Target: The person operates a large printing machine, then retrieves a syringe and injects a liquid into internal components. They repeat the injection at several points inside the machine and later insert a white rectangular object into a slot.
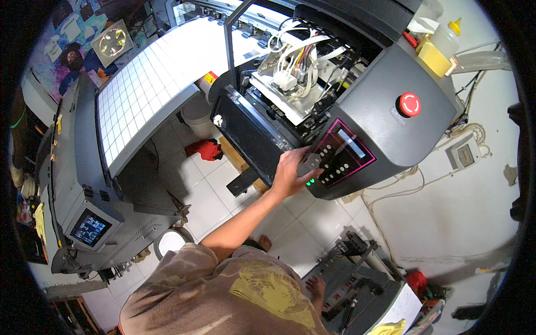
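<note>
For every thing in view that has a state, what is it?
Left hand: spread, at the control panel's edge
Display: lit
Green lights: on
White wires: uncovered
Left-side screen: lit
Red button: pressed or not, cannot tell
Bottle: yellow tip fitted
Red cloth: crumpled on the floor
Right hand: beside the dark machine, touch unclear

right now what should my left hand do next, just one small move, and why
I'd probably shift the left hand slightly off the buttons: its thumb lies at the lower-left corner of the control panel, close to them, so a stray press seems possible. Whether a button is pressed, I cannot tell.
</note>
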Motion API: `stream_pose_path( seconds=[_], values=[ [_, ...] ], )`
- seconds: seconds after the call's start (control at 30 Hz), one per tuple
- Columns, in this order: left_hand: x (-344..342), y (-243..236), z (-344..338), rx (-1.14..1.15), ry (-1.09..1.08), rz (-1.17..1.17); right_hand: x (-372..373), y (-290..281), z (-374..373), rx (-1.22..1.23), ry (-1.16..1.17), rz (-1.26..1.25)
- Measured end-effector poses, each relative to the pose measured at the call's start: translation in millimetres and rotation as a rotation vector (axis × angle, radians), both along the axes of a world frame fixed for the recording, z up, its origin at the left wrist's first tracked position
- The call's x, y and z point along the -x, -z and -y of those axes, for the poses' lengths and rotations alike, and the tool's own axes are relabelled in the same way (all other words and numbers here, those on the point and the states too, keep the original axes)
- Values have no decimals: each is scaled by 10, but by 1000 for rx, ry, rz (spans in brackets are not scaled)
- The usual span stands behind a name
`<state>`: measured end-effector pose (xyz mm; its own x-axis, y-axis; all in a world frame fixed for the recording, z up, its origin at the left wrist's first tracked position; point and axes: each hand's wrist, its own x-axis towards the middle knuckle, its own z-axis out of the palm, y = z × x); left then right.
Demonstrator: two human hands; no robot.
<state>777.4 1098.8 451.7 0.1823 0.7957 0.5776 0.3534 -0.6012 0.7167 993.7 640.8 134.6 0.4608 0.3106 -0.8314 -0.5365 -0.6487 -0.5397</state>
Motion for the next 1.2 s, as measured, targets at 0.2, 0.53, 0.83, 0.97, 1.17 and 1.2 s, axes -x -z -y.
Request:
stream_pose_path(
  seconds=[0.2, 0.53, 0.83, 0.97, 1.17, 1.2],
  values=[
    [-5, -20, 6, 50, -23, -50, 120, -49, -201, -38, -182, -124],
    [2, -56, -42, 220, 53, 86, 182, -24, -38, 211, -515, 66],
    [-29, -158, -124, 398, 153, 256, -43, 526, 212, 162, -242, -198],
    [-2, -174, -113, 298, 148, 222, -11, 596, 233, 44, -172, -162],
    [23, -91, -119, 283, 165, 121, 46, 574, 203, -12, -242, -103],
    [24, -62, -100, 205, 116, 50, 54, 542, 179, -5, -196, -139]
  ],
)
